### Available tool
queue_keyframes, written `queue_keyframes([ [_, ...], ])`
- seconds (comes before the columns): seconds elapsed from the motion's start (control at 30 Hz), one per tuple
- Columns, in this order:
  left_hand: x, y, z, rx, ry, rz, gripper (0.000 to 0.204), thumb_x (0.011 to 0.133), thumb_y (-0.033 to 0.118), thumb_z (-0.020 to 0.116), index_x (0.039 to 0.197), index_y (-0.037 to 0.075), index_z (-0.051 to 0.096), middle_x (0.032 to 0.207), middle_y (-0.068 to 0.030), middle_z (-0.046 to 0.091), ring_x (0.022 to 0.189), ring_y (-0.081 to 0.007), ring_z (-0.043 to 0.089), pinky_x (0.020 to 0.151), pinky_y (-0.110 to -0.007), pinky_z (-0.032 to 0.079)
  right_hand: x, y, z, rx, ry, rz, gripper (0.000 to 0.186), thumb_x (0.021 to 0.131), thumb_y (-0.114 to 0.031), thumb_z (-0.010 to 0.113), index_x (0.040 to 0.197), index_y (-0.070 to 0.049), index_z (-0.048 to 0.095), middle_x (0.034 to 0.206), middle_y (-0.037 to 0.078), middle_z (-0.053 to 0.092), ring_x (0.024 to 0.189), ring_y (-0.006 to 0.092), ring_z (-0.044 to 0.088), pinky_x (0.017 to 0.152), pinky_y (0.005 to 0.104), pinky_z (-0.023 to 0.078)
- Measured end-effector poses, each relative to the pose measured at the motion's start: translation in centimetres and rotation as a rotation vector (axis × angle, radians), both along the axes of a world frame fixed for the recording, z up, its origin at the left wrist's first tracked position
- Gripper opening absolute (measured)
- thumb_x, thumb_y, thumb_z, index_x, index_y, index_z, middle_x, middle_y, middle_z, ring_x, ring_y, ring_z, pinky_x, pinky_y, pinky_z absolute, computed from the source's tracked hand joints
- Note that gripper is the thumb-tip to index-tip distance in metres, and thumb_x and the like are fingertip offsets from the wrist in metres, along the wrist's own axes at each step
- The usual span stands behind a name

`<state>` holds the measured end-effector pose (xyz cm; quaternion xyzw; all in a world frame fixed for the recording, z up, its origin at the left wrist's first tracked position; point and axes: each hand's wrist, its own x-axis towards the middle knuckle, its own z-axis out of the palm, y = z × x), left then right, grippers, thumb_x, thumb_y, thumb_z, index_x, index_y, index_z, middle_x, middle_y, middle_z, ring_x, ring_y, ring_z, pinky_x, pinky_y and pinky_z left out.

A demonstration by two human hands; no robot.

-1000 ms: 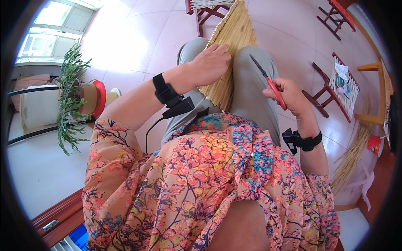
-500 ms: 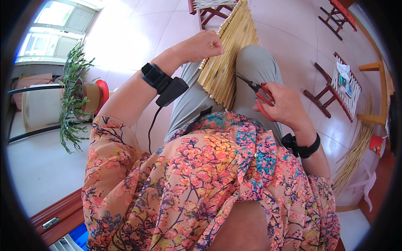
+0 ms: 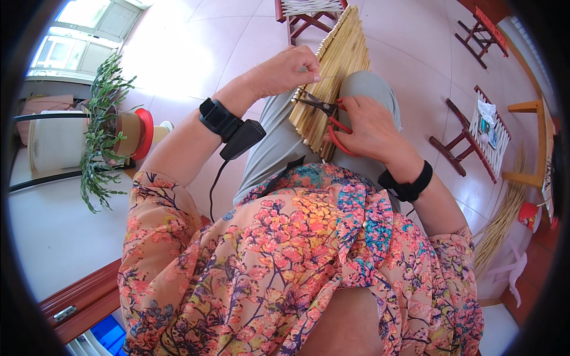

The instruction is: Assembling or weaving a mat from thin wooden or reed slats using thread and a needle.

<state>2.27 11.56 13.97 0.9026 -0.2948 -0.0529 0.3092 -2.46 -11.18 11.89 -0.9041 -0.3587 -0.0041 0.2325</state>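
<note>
Since the earlier frame, the right hand has moved inward and now lies on the woven straw mat, with the red-handled scissors brought up to the mat's near edge. Right fingers are closed through the scissor loops; the dark blades point left, slightly parted, at the mat's left margin. The left hand has shifted to that same margin, thumb and fingertips pinched together on a thin strand, too fine to identify. The mat lies across the person's lap, extending away toward a wooden stool. Both wrists carry black bands. A potted plant stands on the floor at left.
</note>
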Motion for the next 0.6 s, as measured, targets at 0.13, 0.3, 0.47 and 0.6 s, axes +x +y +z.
queue_keyframes([
  [0.13, 0.0, -0.3, 0.0, -0.064, 0.04, -0.018, 0.018, 0.081, 0.019, 0.055, 0.079, 0.002, 0.053, 0.093, -0.0086, 0.054, 0.091, -0.0216, 0.05, 0.081, -0.031, 0.039, 0.5, 0.4, -0.3, -0.024, 0.013, 0.004, 0.052, 0.066, -0.046, 0.065, 0.091, -0.001, 0.055, 0.08, 0.015, 0.057, 0.081, 0.0302, 0.055, 0.069, 0.0372, 0.043],
  [0.3, -0.1, -1.0, 0.0, -0.102, 0.138, 0.012, 0.017, 0.081, 0.018, 0.054, 0.08, 0.001, 0.052, 0.086, -0.0077, 0.053, 0.081, -0.02, 0.051, 0.075, -0.029, 0.04, 1.2, 0.6, 0.5, -0.033, 0.241, -0.007, 0.059, 0.066, -0.052, 0.064, 0.091, 0.0, 0.054, 0.08, 0.017, 0.058, 0.077, 0.0324, 0.057, 0.066, 0.0401, 0.044],
  [0.47, 0.1, -1.7, 0.4, -0.018, 0.022, -0.007, 0.017, 0.078, 0.017, 0.055, 0.079, 0.0, 0.054, 0.082, -0.0134, 0.051, 0.075, -0.0287, 0.051, 0.068, -0.036, 0.04, 1.1, 0.8, 1.0, -0.076, 0.24, 0.022, 0.065, 0.063, -0.057, 0.064, 0.091, 0.001, 0.054, 0.077, 0.018, 0.058, 0.075, 0.0336, 0.057, 0.066, 0.0405, 0.045],
  [0.6, 0.5, -2.3, 0.4, 0.008, -0.001, -0.018, 0.016, 0.077, 0.017, 0.055, 0.076, 0.0, 0.055, 0.08, -0.013, 0.052, 0.077, -0.0285, 0.053, 0.068, -0.036, 0.041, 1.1, 0.5, 0.4, -0.042, 0.098, 0.031, 0.066, 0.063, -0.058, 0.064, 0.09, 0.001, 0.054, 0.076, 0.018, 0.058, 0.074, 0.0334, 0.057, 0.065, 0.0406, 0.045],
])
